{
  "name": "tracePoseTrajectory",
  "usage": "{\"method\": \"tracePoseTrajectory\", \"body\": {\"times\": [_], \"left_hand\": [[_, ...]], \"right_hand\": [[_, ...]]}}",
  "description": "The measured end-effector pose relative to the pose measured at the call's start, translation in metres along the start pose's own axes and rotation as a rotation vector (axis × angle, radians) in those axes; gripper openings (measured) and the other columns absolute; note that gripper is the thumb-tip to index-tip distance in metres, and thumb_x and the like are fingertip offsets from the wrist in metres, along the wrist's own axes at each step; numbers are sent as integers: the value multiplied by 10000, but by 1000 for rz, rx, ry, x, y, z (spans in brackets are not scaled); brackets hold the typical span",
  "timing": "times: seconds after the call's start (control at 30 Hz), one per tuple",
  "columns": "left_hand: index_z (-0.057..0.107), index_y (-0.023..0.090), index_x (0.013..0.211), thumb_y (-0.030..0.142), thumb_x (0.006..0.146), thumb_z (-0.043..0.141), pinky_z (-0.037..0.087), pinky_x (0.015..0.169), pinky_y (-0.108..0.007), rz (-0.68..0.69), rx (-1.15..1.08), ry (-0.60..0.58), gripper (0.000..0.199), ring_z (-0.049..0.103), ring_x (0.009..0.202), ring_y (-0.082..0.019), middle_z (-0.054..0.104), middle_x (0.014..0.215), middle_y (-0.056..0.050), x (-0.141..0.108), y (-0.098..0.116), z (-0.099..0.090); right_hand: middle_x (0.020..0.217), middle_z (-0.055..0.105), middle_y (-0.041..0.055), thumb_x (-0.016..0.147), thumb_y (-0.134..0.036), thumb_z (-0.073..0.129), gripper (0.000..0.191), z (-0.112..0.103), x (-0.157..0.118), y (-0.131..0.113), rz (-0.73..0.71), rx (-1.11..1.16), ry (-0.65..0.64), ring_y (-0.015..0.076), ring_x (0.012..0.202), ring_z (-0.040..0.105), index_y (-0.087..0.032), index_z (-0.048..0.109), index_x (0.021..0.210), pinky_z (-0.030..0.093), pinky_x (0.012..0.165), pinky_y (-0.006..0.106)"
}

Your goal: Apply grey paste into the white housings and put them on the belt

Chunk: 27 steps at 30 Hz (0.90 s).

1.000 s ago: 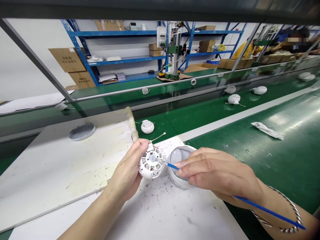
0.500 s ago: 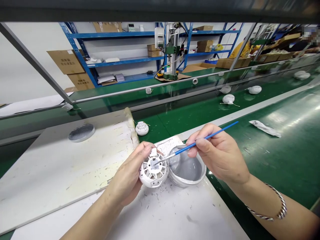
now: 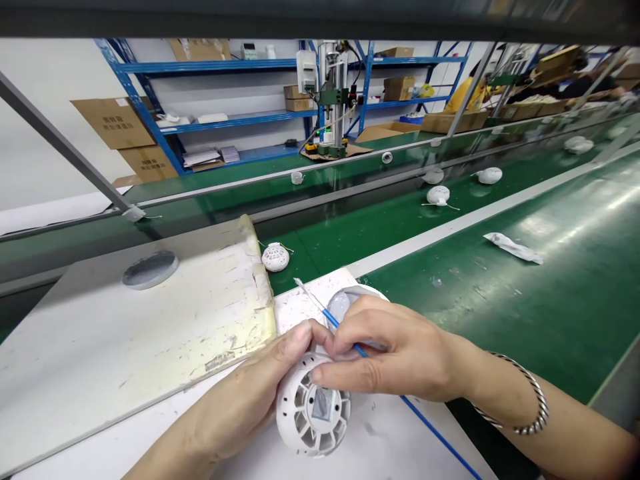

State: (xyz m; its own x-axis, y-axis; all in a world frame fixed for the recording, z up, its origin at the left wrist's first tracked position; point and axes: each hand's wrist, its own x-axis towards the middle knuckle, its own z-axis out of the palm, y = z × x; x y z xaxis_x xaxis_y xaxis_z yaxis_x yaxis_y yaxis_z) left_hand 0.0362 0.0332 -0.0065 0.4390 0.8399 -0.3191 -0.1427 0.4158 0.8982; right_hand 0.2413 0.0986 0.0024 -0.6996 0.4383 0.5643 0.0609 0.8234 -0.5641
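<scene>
Housing of round, slotted white plastic (image 3: 306, 409), low centre in head view over white sheet (image 3: 400, 447), cupped in curled fingers of left hand (image 3: 260, 380). At right hand (image 3: 400, 347), thumb bent onto housing near shiny grey square patch (image 3: 323, 405), slim blue-handled brush (image 3: 331, 318) lodged among fingers, exact pinch hidden. Likely best: housing steady, thumb clear of patch, bristles (image 3: 301, 287) angled outward.

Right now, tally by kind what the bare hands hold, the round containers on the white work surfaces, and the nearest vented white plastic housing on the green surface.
White round vented plastic housings: 2, one in the left hand, one on the green surface
Thin blue-handled brush: 1, in the right hand
White round tub, partly hidden: 1
Shallow round grey dish: 1
Total: 5
</scene>
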Motion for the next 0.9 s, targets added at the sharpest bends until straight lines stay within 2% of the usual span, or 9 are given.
{"method": "tracePoseTrajectory", "body": {"times": [0.17,0.27,0.37,0.47,0.6,0.67,0.8,0.9], "left_hand": [[529,216,1033,589,936,435,376,654,-261,11,25,54,397,506,726,-140,561,857,-25,-3,5,5],[468,272,1105,489,867,638,390,668,-246,98,11,144,365,520,754,-128,577,926,-7,-3,8,14],[436,302,1125,347,786,770,414,652,-217,197,14,225,478,529,741,-108,592,936,12,-4,6,23],[435,307,1107,356,806,750,446,645,-210,242,38,267,438,560,761,-115,598,938,11,-4,3,27],[424,331,1136,345,823,733,477,658,-224,251,96,212,440,579,759,-115,593,993,1,-7,0,24],[442,332,1133,328,817,736,477,663,-228,256,98,221,432,572,766,-113,583,1047,-7,-8,-1,21],[487,348,1110,292,770,760,481,728,-250,256,43,212,440,552,930,-153,507,1251,2,-10,-3,12],[489,368,1117,267,795,733,481,747,-249,271,100,192,416,536,988,-162,462,1308,14,-11,-4,8]], "right_hand": [[722,618,11,975,-172,520,163,-5,-2,1,-240,-194,77,118,706,569,-156,665,901,500,654,241],[742,640,30,968,-104,461,215,-5,-7,-4,-325,-393,146,145,714,553,-140,673,971,498,653,283],[777,673,54,967,-107,375,310,-1,-11,-12,-331,-526,149,174,706,559,-117,685,969,516,670,330],[771,692,63,951,-85,318,390,1,-12,-18,-347,-535,159,181,682,560,-96,704,891,532,685,337],[754,698,67,951,-83,305,410,0,-12,-25,-377,-529,144,181,662,558,-69,710,892,548,712,333],[743,696,65,964,-98,281,433,-2,-11,-28,-373,-523,137,180,662,567,-77,709,907,550,716,333],[735,698,49,952,-79,329,385,-1,-12,-33,-387,-537,136,169,673,586,-60,713,937,540,762,312],[763,711,46,932,-60,367,349,3,-13,-32,-404,-562,139,164,677,587,-38,714,955,538,792,306]]}}
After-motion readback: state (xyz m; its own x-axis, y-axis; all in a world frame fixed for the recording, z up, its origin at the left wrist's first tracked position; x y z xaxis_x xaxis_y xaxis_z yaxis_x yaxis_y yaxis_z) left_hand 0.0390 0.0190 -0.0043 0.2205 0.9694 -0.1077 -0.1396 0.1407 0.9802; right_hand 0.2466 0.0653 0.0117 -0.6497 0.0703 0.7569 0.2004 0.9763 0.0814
